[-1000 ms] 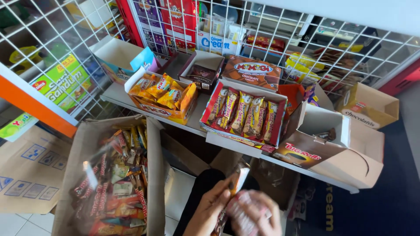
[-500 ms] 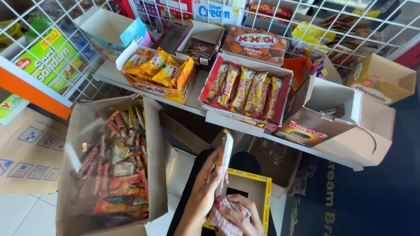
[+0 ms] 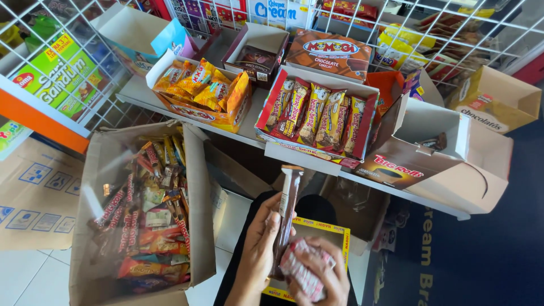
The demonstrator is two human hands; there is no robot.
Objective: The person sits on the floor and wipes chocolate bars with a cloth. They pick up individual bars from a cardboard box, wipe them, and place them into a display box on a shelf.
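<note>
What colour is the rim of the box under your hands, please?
Yellow, with small red print, on the box in the head view.

Left hand (image 3: pixel 258 249): bare, no glove, ring or watch seen; the forearm is bare too, with no sleeve in view.
Right hand (image 3: pixel 323 275): bare, no ring seen; the wrist is cut off by the frame edge.
Clothing: dark, likely black, fabric is seen below and between the hands.
</note>
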